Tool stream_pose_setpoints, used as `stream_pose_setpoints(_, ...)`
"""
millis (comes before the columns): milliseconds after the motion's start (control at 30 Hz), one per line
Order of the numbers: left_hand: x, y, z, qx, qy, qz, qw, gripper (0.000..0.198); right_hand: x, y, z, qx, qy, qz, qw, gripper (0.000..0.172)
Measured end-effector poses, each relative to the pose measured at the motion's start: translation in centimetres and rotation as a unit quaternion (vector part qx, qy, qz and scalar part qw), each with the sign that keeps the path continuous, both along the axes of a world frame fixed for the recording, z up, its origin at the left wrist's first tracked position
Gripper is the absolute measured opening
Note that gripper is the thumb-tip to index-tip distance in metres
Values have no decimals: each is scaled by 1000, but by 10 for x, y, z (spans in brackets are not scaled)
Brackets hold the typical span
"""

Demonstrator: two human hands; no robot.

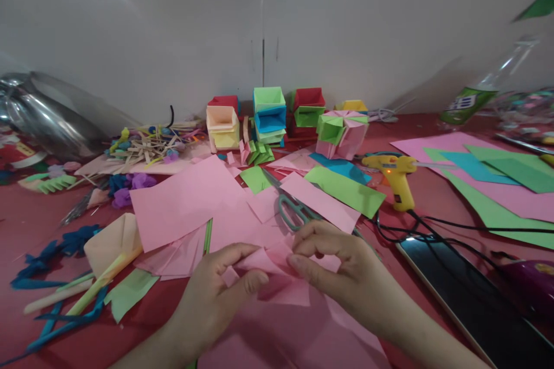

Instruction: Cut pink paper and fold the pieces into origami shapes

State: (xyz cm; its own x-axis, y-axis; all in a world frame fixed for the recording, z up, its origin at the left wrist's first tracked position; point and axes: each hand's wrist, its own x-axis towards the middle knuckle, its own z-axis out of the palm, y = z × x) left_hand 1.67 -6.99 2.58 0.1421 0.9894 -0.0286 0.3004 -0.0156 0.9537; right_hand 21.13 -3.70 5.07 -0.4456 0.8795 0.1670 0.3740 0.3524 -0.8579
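Between my two hands is a small folded piece of pink paper (277, 279). My left hand (225, 282) pinches its left side between thumb and fingers. With thumb and fingertips, my right hand (329, 256) grips the upper right fold. Larger pink sheets (298, 334) lie beneath on the table. Just beyond my right hand rest scissors (292, 210) with grey-green handles, partly covered by a pink strip (322, 202). A light green strip (346, 190) is behind that. Left of them lies a big pink sheet (186, 202).
Folded paper boxes (270, 118) stand by the wall. A yellow glue gun (396, 176), its cable and a dark phone (467, 300) are at right, with coloured sheets (497, 167) and a glass bottle (471, 101). Leftward are a metal jug (56, 115), sticks (151, 147) and blue ribbon (52, 323).
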Motion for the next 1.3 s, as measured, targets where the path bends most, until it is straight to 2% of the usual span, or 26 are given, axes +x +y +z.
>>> stream_pose_setpoints(200,2,0,3,-12,-10,-13,1000,10,2,1,-3,7,-42,29,999,5)
stream_pose_setpoints(367,3,0,2,0,5,-7,1000,11,2,-1,-1,-16,-67,38,997,10)
stream_pose_setpoints(467,3,-1,2,3,-8,3,1000,21,1,-3,-1,-25,-74,34,996,11)
stream_pose_setpoints(600,6,-2,1,-55,-39,-13,998,10,-1,-4,-4,-42,-81,40,995,11)
stream_pose_setpoints(800,5,0,-3,-121,-139,8,983,15,-4,-4,-6,-53,-75,26,995,2)
stream_pose_setpoints(933,4,2,-6,-115,-201,29,972,11,-5,-5,-6,-6,-78,24,997,6)
stream_pose_setpoints(1067,5,1,-5,-95,-228,28,968,12,-5,-5,-5,83,-69,47,993,10)
stream_pose_setpoints(1233,3,0,-2,-6,-193,27,981,15,-6,-5,-2,190,-45,76,978,11)
stream_pose_setpoints(1300,0,1,1,7,-147,10,989,24,-6,-5,-2,229,-49,73,970,12)
